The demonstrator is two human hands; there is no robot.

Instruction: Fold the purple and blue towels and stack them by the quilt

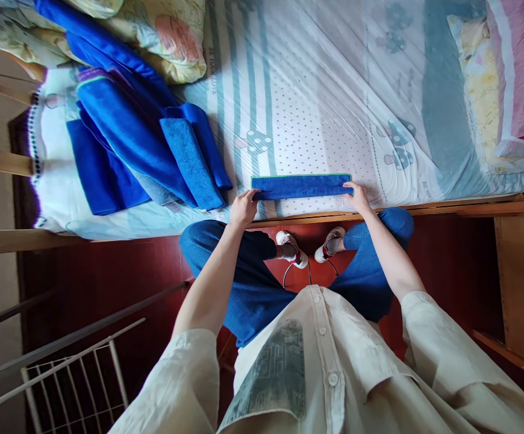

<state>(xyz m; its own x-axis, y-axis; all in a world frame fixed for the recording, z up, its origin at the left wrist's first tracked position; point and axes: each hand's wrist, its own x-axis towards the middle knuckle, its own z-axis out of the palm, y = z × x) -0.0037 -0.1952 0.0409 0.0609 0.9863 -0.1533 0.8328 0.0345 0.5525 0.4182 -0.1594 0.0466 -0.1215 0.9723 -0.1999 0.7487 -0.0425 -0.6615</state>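
A blue towel [301, 186], folded into a long narrow strip, lies along the near edge of the bed [334, 108]. My left hand [243, 208] grips its left end. My right hand [358, 196] rests on its right end with the fingers pressing the cloth. Left of the strip lies a pile of blue towels [131, 138], with one folded towel [192, 160] on top.
A patterned pillow [153, 30] lies at the back left, a pink and yellow bundle [506, 84] at the right. The wooden bed frame [424, 211] runs under my hands. A white wire rack [72, 380] stands at the lower left, a wooden ladder [521, 283] at the right.
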